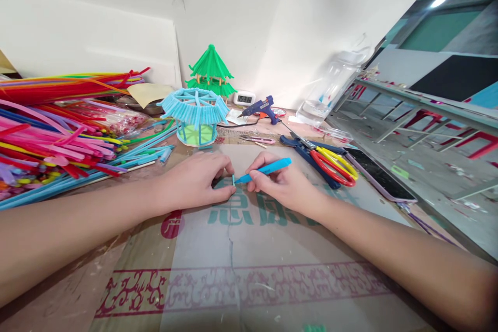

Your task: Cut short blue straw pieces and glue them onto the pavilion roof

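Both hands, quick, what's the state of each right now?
Left hand: closed, pinching a small thin piece.
Right hand: closed, holding a blue marker.

From here the clock point(244, 98) seems to read 15:36; big green Chinese characters point(226, 211), partly covered, mark the board point(202, 249); the glue gun point(264, 107) label's too small.

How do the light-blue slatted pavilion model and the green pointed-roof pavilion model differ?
The light-blue slatted pavilion model has one roof tier with an open-framed top; the green pointed-roof pavilion model has two tiers and a covered peak. The light-blue model stands nearer the camera; the green model stands behind it, partly hidden. Both are upright, with sloping roofs.
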The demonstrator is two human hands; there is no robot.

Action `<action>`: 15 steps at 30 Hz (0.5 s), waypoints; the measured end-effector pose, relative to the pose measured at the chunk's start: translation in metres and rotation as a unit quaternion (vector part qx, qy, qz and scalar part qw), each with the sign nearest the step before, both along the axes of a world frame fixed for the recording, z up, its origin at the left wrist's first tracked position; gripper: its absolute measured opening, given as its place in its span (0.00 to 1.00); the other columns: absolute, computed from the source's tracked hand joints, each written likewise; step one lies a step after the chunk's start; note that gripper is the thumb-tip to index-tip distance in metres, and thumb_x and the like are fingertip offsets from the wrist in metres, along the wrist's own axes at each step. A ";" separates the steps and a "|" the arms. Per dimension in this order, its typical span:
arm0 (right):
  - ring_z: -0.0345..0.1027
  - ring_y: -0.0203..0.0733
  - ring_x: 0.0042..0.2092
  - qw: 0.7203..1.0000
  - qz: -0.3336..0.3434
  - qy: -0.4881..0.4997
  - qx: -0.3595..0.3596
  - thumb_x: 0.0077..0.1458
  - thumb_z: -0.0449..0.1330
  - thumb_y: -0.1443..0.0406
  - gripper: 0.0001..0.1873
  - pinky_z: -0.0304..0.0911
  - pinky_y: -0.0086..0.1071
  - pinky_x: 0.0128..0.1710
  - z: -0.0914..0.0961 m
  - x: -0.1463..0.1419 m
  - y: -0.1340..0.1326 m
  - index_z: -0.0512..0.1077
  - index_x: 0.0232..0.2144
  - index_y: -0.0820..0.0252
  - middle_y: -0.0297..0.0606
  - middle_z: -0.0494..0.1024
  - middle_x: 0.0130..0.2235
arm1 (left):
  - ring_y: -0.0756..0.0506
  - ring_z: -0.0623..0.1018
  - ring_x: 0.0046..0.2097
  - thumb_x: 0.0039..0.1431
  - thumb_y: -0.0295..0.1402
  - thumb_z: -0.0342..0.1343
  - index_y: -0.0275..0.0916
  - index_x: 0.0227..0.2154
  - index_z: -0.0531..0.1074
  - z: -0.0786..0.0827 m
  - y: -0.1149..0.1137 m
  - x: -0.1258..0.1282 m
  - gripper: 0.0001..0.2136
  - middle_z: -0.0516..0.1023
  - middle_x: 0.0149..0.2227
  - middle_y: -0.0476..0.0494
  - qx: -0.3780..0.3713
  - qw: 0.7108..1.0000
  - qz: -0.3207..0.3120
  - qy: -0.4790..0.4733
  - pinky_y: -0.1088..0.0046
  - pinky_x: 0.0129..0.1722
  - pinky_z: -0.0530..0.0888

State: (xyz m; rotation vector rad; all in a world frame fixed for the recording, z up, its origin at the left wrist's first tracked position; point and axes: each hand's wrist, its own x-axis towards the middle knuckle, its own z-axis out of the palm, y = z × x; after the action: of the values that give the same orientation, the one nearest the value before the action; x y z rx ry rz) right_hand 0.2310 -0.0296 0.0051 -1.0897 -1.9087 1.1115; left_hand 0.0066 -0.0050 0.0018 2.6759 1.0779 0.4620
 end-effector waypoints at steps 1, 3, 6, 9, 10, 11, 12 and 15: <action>0.71 0.37 0.29 1.000 -0.003 0.000 0.008 0.61 0.58 0.60 0.07 0.64 0.30 0.28 0.000 0.000 0.000 0.66 0.33 0.56 0.32 0.75 0.27 | 0.45 0.72 0.33 0.59 0.42 0.56 0.40 0.37 0.71 0.000 0.000 0.000 0.11 0.73 0.31 0.48 0.000 1.000 0.000 0.000 0.69 0.31 0.63; 0.71 0.36 0.29 1.000 -0.004 -0.001 0.013 0.61 0.58 0.60 0.08 0.64 0.30 0.29 0.000 -0.001 0.000 0.66 0.32 0.56 0.32 0.75 0.27 | 0.45 0.72 0.33 0.59 0.42 0.56 0.40 0.37 0.71 0.001 -0.001 0.000 0.11 0.72 0.30 0.49 0.002 1.000 0.001 0.000 0.70 0.31 0.62; 0.70 0.36 0.29 1.000 -0.004 -0.005 0.004 0.61 0.58 0.60 0.08 0.64 0.29 0.28 0.000 -0.001 0.000 0.66 0.32 0.56 0.32 0.75 0.27 | 0.45 0.72 0.32 0.60 0.42 0.56 0.39 0.38 0.72 0.002 -0.001 0.000 0.11 0.73 0.30 0.49 0.006 1.000 -0.001 -0.003 0.70 0.31 0.62; 0.70 0.36 0.29 1.000 -0.009 -0.012 0.013 0.60 0.58 0.60 0.07 0.63 0.29 0.27 0.000 0.000 0.001 0.66 0.32 0.56 0.32 0.75 0.27 | 0.46 0.73 0.32 0.63 0.42 0.53 0.39 0.40 0.74 0.001 0.002 -0.001 0.12 0.75 0.30 0.48 -0.014 1.000 -0.012 -0.019 0.70 0.31 0.63; 0.70 0.36 0.28 1.000 -0.009 -0.014 0.018 0.60 0.58 0.60 0.07 0.63 0.29 0.27 0.000 0.000 0.001 0.66 0.32 0.56 0.32 0.75 0.27 | 0.46 0.74 0.33 0.65 0.41 0.51 0.39 0.41 0.74 0.000 0.003 -0.002 0.12 0.75 0.31 0.48 -0.022 0.999 -0.017 -0.029 0.71 0.32 0.64; 0.70 0.36 0.28 1.000 -0.008 -0.016 0.023 0.61 0.58 0.60 0.07 0.63 0.29 0.27 0.000 0.000 0.001 0.66 0.32 0.56 0.32 0.75 0.27 | 0.47 0.74 0.34 0.66 0.40 0.50 0.40 0.41 0.75 -0.001 0.005 -0.003 0.12 0.76 0.31 0.48 -0.029 0.998 -0.022 -0.041 0.71 0.33 0.64; 0.70 0.36 0.28 0.999 -0.007 -0.017 0.027 0.61 0.58 0.60 0.07 0.63 0.29 0.27 0.000 0.000 0.001 0.66 0.32 0.56 0.32 0.75 0.27 | 0.47 0.74 0.34 0.67 0.39 0.49 0.40 0.41 0.75 -0.002 0.006 -0.003 0.12 0.77 0.32 0.48 -0.033 0.998 -0.026 -0.052 0.71 0.33 0.65; 0.70 0.36 0.29 1.000 -0.002 -0.016 0.024 0.61 0.58 0.60 0.07 0.63 0.29 0.27 0.000 0.000 0.001 0.67 0.33 0.56 0.32 0.76 0.27 | 0.48 0.74 0.34 0.67 0.38 0.50 0.41 0.39 0.76 -0.004 0.007 -0.004 0.11 0.77 0.32 0.49 -0.038 0.996 -0.022 -0.073 0.72 0.33 0.65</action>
State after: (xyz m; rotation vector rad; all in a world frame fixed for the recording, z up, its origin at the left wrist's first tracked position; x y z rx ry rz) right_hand 0.2311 -0.0286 0.0054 -1.0910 -1.9478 1.0462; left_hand 0.0027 0.0025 -0.0022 2.5493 0.9728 0.5854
